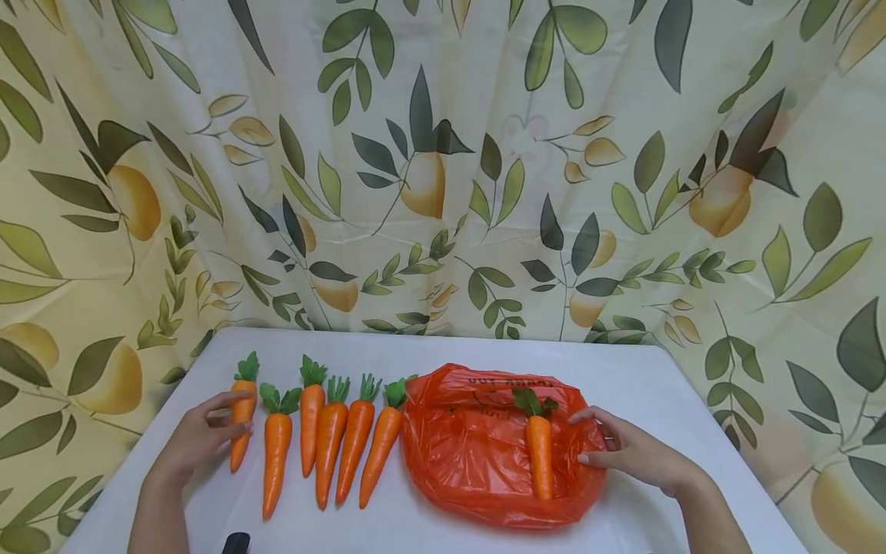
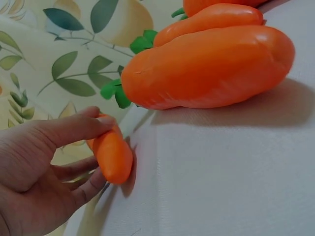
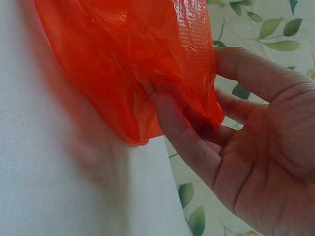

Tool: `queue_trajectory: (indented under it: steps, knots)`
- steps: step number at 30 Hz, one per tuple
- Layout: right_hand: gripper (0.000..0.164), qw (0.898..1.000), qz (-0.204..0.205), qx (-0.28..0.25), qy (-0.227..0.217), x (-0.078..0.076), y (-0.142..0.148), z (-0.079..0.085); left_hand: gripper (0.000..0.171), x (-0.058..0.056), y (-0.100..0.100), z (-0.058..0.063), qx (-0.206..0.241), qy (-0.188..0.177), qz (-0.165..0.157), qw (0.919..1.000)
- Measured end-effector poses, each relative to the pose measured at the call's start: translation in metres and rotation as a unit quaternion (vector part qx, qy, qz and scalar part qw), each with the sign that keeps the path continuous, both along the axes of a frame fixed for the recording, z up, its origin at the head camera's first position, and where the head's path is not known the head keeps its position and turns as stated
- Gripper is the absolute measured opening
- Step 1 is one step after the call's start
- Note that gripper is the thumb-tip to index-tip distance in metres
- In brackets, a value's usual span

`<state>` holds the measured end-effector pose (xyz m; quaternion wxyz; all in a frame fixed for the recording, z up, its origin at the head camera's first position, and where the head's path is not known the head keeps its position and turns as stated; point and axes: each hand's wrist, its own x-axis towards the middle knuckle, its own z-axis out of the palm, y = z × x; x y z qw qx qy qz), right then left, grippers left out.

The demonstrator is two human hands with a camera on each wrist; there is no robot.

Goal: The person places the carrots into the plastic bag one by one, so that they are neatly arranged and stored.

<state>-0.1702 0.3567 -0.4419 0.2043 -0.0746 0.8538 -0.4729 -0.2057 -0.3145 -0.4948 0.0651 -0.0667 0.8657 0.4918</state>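
At the left end of a row of carrots, my left hand point(image 1: 197, 435) grips an orange carrot point(image 1: 242, 412) with a green leafy top. The left wrist view shows thumb and fingers around that carrot point(image 2: 114, 157), its tip pointing at the camera. On the right, my right hand point(image 1: 633, 450) pinches the edge of a red plastic bag point(image 1: 471, 454), which lies with its mouth spread wide. Thin red film point(image 3: 113, 64) is between the thumb and fingers in the right wrist view, with some fingers behind it. One carrot point(image 1: 540, 458) rests inside the bag, leaves toward the back.
Several more carrots point(image 1: 331, 446) lie side by side between the left hand and the bag, tops toward the back. A black object point(image 1: 237, 543) pokes in at the front edge of the view. Behind the white table point(image 1: 332, 531) hangs a leaf-and-fruit patterned curtain point(image 1: 443, 254).
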Motion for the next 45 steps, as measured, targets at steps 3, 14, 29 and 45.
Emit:
queue_trajectory:
  steps: [3,14,29,45]
  knots:
    - [0.055,1.0,-0.003,0.003,-0.003,0.001,0.0,-0.001,0.062,0.001,-0.002,0.002,0.004,-0.001,0.009,1.0]
    - [0.057,1.0,0.001,0.005,0.004,-0.001,-0.001,0.002,0.059,0.002,0.003,0.011,0.015,0.043,0.063,0.997]
    - [0.057,1.0,0.002,0.001,-0.001,-0.001,0.0,0.0,0.066,0.009,0.027,0.046,0.021,0.07,0.039,0.9966]
    - [0.057,1.0,-0.003,0.002,-0.002,0.002,0.001,0.001,0.055,0.005,0.097,0.069,0.064,0.073,-0.025,0.995]
